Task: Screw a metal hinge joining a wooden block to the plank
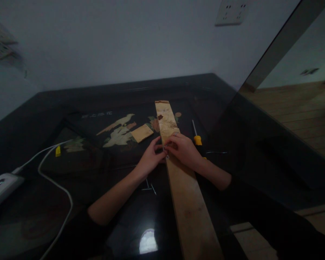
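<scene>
A long wooden board [188, 207] lies lengthwise on the dark table [119, 231], running from the bottom edge toward the wall. My left hand [151, 155] is at the board's left edge, its thumb and fingers pinched together. From the right, my right hand [182, 148] rests over the board, its fingertips closed and meeting the left ones. A small shiny metal piece [167, 156] shows just below the fingertips; what each hand grips is too small to name.
A screwdriver [197, 140] lies right of the board, beside a thin metal piece. A small wood square [142, 133], several nails [153, 188], a yellow object [57, 151] and a white power strip [4, 187] with its cable are on the left.
</scene>
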`<state>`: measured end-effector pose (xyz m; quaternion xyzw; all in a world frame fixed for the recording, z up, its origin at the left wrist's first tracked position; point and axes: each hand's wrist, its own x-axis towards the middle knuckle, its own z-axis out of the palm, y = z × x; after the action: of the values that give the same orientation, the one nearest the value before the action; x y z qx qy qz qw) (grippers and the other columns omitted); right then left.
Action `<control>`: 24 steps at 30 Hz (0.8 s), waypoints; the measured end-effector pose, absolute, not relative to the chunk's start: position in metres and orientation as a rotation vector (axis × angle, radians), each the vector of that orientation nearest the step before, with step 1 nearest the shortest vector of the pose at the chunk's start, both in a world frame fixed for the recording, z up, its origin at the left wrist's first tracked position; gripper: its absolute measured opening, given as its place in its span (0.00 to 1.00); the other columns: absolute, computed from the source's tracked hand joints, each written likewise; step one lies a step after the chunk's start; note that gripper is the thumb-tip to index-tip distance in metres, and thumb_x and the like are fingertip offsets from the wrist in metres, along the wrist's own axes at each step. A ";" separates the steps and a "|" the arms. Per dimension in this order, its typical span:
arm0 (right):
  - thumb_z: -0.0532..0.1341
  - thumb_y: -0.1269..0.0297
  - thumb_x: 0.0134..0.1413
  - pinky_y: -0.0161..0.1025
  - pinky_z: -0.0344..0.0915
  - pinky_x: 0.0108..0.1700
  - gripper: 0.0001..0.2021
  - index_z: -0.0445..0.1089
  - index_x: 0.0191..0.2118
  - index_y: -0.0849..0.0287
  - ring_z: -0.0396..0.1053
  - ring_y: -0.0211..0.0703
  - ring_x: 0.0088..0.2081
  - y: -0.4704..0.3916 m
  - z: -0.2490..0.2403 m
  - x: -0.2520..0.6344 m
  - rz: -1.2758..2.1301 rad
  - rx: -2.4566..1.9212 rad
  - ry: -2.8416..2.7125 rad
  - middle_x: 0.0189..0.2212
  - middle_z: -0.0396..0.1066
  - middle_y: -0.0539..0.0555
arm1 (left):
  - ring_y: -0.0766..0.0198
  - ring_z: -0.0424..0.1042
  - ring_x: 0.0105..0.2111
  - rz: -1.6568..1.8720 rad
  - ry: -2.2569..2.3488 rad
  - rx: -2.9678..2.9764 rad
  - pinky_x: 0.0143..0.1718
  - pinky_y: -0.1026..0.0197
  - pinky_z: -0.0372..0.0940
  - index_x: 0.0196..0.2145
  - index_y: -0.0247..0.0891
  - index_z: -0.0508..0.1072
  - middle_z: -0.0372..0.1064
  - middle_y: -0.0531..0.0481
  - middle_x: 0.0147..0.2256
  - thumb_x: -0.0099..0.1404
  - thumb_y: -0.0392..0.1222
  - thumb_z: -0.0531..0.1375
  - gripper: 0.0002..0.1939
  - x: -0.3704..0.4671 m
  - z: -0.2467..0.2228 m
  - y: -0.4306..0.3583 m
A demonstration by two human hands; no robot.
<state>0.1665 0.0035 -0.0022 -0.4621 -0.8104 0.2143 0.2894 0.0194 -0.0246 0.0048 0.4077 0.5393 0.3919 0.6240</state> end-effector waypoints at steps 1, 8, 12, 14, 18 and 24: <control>0.62 0.70 0.52 0.35 0.59 0.39 0.01 0.70 0.33 0.60 0.65 0.38 0.37 0.003 -0.002 0.166 0.572 -1.236 -2.163 0.33 0.67 0.52 | 0.64 0.72 0.34 0.899 1.239 0.933 0.32 0.61 0.71 0.62 0.36 0.53 0.68 0.40 0.46 0.58 0.29 0.60 0.36 0.019 0.005 -0.025; 0.62 0.69 0.51 0.35 0.59 0.38 0.02 0.71 0.33 0.60 0.64 0.37 0.35 0.004 -0.001 0.168 0.588 -1.233 -2.172 0.33 0.66 0.52 | 0.63 0.72 0.34 0.895 1.223 0.938 0.30 0.63 0.70 0.62 0.35 0.52 0.68 0.39 0.47 0.59 0.30 0.60 0.35 0.020 0.006 -0.025; 0.62 0.69 0.51 0.36 0.60 0.39 0.04 0.72 0.35 0.60 0.65 0.38 0.35 0.004 0.001 0.168 0.602 -1.217 -2.194 0.33 0.67 0.52 | 0.63 0.72 0.34 0.896 1.216 0.943 0.29 0.64 0.69 0.62 0.36 0.52 0.68 0.40 0.46 0.59 0.30 0.60 0.36 0.020 0.006 -0.025; 0.62 0.70 0.51 0.36 0.61 0.40 0.07 0.71 0.38 0.60 0.65 0.38 0.36 0.004 0.006 0.171 0.607 -1.204 -2.206 0.35 0.68 0.53 | 0.63 0.72 0.34 0.900 1.213 0.939 0.29 0.64 0.70 0.62 0.37 0.52 0.69 0.41 0.45 0.58 0.31 0.60 0.36 0.019 0.005 -0.024; 0.60 0.72 0.52 0.36 0.63 0.39 0.13 0.69 0.45 0.59 0.66 0.39 0.38 0.001 0.024 0.192 0.583 -1.211 -2.186 0.38 0.68 0.54 | 0.63 0.73 0.34 0.904 1.195 0.933 0.30 0.62 0.70 0.62 0.39 0.52 0.68 0.41 0.46 0.58 0.31 0.61 0.37 0.018 0.004 -0.024; 0.58 0.59 0.56 0.46 0.65 0.44 0.20 0.64 0.53 0.59 0.65 0.52 0.45 -0.024 0.017 0.235 0.045 -1.699 -2.156 0.42 0.65 0.60 | 0.63 0.73 0.35 0.896 1.192 0.930 0.31 0.62 0.70 0.62 0.39 0.51 0.68 0.40 0.46 0.57 0.31 0.61 0.37 0.017 0.006 -0.026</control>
<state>0.2346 -0.0242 0.0169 -0.6067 -0.7700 0.0159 0.1968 0.0166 -0.0257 0.0059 0.4073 0.5221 0.3927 0.6382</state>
